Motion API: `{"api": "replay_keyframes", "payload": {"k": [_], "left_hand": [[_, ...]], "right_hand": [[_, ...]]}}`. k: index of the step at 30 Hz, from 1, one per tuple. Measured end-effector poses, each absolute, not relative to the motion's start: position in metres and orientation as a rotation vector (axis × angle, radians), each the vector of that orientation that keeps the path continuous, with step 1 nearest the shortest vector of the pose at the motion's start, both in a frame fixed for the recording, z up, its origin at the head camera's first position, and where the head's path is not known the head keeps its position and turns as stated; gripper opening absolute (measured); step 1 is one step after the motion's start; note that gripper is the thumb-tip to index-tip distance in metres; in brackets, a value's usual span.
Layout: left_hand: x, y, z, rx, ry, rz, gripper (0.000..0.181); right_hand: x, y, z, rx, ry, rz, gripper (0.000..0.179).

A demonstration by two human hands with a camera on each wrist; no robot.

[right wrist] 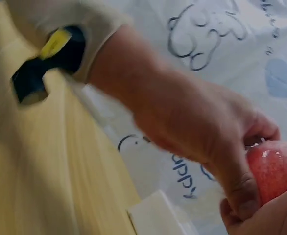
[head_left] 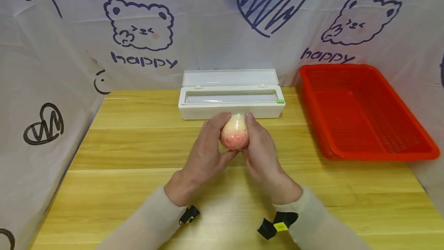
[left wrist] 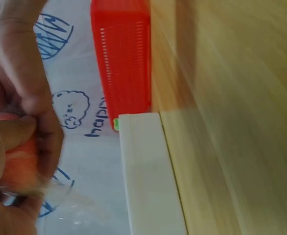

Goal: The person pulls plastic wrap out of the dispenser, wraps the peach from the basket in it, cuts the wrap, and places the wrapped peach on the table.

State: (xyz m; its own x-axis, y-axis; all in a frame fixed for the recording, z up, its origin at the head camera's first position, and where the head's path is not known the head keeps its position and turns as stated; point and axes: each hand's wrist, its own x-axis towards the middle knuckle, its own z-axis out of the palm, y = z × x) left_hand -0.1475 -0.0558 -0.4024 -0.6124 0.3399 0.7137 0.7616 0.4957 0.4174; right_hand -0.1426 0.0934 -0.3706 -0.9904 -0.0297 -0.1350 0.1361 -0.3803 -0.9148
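Observation:
A round peach [head_left: 236, 136], cream at the top and speckled pink below, is held up between both hands near the middle of the table. Shiny clear plastic film is wrapped over it, and a loose tail of film [left wrist: 82, 208] trails off in the left wrist view. My left hand [head_left: 205, 150] grips its left side, thumb and fingers curled around it. From the other side my right hand [head_left: 262, 149] holds it the same way. Redder skin of the peach [right wrist: 275, 169] shows between the fingers in the right wrist view.
Behind the hands stands a white film dispenser box [head_left: 230, 112], its lid [head_left: 230, 78] raised, with a roll inside and a green slider [head_left: 280, 101] at its right end. A red plastic basket [head_left: 329, 142] sits at the right. A white cloth with drawings hangs behind the wooden table [head_left: 132, 146].

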Motion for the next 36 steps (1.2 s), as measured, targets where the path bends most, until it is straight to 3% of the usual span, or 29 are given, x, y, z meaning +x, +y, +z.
{"api": "replay_keyframes", "payload": {"k": [6, 10, 19, 27, 31, 36], "left_hand": [[-0.137, -0.054, -0.390, -0.796, -2.437, -1.070, 0.092], [-0.133, -0.054, -0.385, -0.691, -2.540, -1.084, 0.083], [-0.131, -0.057, -0.400, -0.880, -2.436, -1.091, 0.080], [-0.131, -0.058, -0.408, -0.986, -2.370, -1.173, 0.081], [-0.132, -0.055, -0.406, -0.844, -2.417, -1.395, 0.081], [-0.134, -0.055, -0.392, -0.591, -2.438, -1.798, 0.074]], "right_hand": [[-0.141, 0.098, -0.379, 0.096, 2.105, -2.350, 0.049], [-0.144, 0.103, -0.377, 0.052, 2.263, -2.183, 0.043], [-0.157, 0.109, -0.364, 0.270, 1.947, -2.232, 0.015], [-0.165, 0.119, -0.358, 0.234, 1.921, -2.123, 0.022], [-0.163, 0.116, -0.362, 0.164, 2.131, -2.075, 0.036], [-0.152, 0.110, -0.376, -0.194, 2.595, -1.959, 0.049]]}}
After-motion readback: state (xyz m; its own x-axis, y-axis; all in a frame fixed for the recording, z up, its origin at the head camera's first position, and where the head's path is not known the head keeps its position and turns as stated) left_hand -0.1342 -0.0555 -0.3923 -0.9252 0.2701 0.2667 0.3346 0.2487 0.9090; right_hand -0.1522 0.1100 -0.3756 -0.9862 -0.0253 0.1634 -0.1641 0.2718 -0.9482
